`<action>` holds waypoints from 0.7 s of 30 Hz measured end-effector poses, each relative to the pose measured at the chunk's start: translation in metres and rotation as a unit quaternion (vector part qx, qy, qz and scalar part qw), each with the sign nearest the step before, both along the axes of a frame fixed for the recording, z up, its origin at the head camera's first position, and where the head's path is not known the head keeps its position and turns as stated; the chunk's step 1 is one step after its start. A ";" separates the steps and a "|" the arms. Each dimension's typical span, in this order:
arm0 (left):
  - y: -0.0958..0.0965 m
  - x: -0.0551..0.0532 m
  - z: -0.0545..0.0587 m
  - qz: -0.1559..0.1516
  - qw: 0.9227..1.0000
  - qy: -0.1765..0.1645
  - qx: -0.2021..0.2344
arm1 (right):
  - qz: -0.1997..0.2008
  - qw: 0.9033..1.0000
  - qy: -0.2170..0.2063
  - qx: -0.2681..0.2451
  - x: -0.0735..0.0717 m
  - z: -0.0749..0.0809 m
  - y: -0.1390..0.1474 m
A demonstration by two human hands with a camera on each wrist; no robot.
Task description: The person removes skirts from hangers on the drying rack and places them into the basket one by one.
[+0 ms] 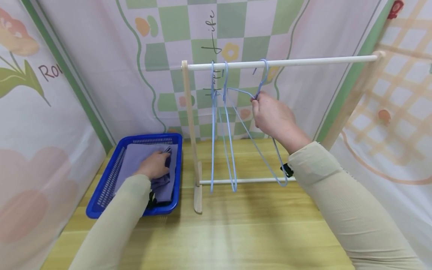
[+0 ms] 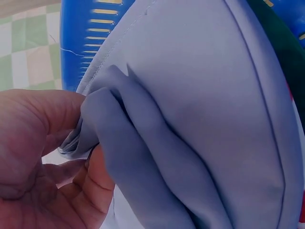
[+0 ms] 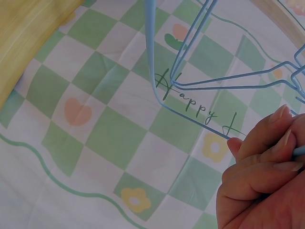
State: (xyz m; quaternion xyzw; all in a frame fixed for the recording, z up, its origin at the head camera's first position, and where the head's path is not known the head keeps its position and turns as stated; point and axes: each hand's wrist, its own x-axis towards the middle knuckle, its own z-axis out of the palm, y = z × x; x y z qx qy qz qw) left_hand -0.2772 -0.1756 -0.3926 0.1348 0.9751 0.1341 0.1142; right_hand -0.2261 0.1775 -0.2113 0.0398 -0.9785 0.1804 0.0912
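Note:
My left hand (image 1: 154, 165) is in the blue basket (image 1: 180, 150), pinching a fold of greyish-purple cloth (image 2: 143, 148) between thumb and fingers. More of that cloth lies flat beneath it in the basket. My right hand (image 1: 272, 114) grips a light blue hanger (image 1: 251, 140) just below its hook, and the hook still loops over the white rail (image 1: 317, 61). In the right wrist view the fingers curl round the hanger's neck, and one arm of the hanger runs out from them.
Two more blue hangers, one on the left (image 1: 213, 142) and one beside it (image 1: 231, 150), hang near the rail's left end. The rack's wooden post (image 1: 190, 123) stands between basket and hangers. A lower white bar (image 1: 246, 180) crosses above the wooden table (image 1: 216, 232). Printed cloth walls surround it.

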 end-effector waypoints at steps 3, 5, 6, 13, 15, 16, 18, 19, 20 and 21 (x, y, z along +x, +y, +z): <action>0.000 0.000 0.000 -0.001 1.000 -0.003 0.003 | 0.000 1.000 -0.001 0.000 0.000 0.000 0.000; 0.000 0.000 0.000 -0.003 1.000 -0.005 0.005 | 0.000 1.000 -0.001 -0.001 0.000 0.000 0.000; 0.000 0.000 0.000 -0.004 1.000 -0.007 0.006 | 0.001 1.000 -0.001 -0.001 0.000 0.000 -0.001; -0.002 -0.001 0.000 -0.016 1.000 -0.011 0.020 | 0.004 1.000 0.006 0.000 0.002 0.000 -0.001; -0.002 -0.001 0.001 -0.023 0.999 -0.009 0.026 | 0.004 1.000 0.008 0.000 0.002 0.000 -0.002; -0.002 -0.001 0.001 -0.028 0.999 -0.007 0.027 | 0.004 1.000 0.009 0.000 0.001 0.000 -0.002; -0.003 0.000 0.003 -0.032 0.999 -0.007 0.026 | 0.003 1.000 0.010 -0.001 0.001 0.000 -0.003; -0.003 0.000 0.003 -0.035 0.999 -0.006 0.021 | 0.001 1.000 0.009 -0.002 0.001 0.000 -0.004; -0.003 0.000 0.003 -0.034 0.999 -0.009 0.017 | 0.000 1.000 0.009 -0.002 0.001 -0.001 -0.004; -0.003 0.001 0.004 -0.034 0.999 -0.012 0.011 | -0.001 1.000 0.008 -0.002 0.001 -0.001 -0.005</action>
